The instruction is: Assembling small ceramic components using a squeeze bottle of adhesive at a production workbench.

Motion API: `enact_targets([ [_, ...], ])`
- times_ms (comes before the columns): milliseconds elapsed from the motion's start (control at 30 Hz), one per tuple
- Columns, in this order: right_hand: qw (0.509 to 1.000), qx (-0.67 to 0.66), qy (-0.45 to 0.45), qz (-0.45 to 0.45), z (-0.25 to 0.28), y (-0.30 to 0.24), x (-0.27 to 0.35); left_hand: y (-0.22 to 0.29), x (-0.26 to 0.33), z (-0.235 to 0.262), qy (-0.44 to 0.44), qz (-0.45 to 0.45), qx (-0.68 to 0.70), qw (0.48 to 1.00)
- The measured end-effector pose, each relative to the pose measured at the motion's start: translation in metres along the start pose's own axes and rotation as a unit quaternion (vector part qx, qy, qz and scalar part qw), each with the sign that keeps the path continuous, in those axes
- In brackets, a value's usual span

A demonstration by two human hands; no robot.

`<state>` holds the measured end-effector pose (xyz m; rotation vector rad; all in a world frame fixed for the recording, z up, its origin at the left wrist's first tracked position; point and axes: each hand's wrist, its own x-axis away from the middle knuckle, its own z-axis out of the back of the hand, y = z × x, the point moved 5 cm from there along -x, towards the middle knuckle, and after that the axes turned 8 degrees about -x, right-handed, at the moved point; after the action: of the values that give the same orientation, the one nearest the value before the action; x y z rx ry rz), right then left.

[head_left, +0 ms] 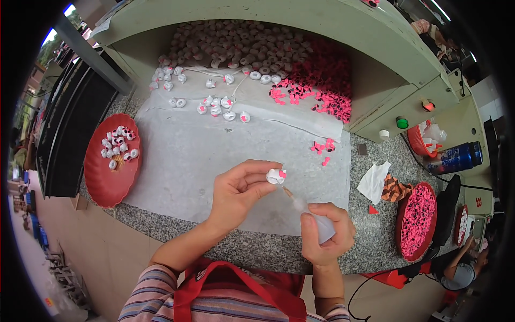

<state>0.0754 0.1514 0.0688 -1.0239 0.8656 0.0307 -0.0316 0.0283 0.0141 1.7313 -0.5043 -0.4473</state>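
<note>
Between thumb and fingers, my left hand (242, 185) pinches a small white figurine head (276, 176) with a pink bow-like spot. My right hand (328, 232) is wrapped round a translucent squeeze bottle (320, 222). The bottle tilts up to the left, and its thin nozzle (287, 191) points at the underside of the white head, at or very near its surface. Loose white heads (216, 102), some with pink parts on them, lie beyond my hands on the white sheet (182, 155). Small pink pieces (325, 146) lie to the right on the same sheet.
A pale green cabinet (263, 16) arches over large piles of white heads (225, 43) and pink pieces (327, 80). A red tray (110, 182) with heads stands left. On the right are a tray of pink pieces (417, 220), a blue bottle (453, 158) and a white cloth (373, 182). Another person (458, 271) sits farther right.
</note>
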Motion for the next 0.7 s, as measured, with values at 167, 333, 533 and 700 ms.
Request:
enact_targets([
  [167,1.000,-0.010,0.006,-0.011,0.0019,0.0015,0.0030,-0.0079,-0.0024,0.0009,-0.014,0.044,0.054,0.997],
  [333,1.000,0.002,0.001,0.004,0.0019,-0.0010,-0.0009,-0.0089,-0.0021,0.0002,-0.029,0.061,0.091,0.994],
  [533,1.000,0.010,0.010,0.005,0.0040,0.0002,-0.0013,-0.0080,-0.0028,0.0003,-0.025,0.069,0.101,0.992],
  [700,1.000,0.005,0.014,-0.005,0.0051,0.0022,0.0003,-0.0083,-0.0036,0.0023,-0.019,0.060,0.092,0.994],
])
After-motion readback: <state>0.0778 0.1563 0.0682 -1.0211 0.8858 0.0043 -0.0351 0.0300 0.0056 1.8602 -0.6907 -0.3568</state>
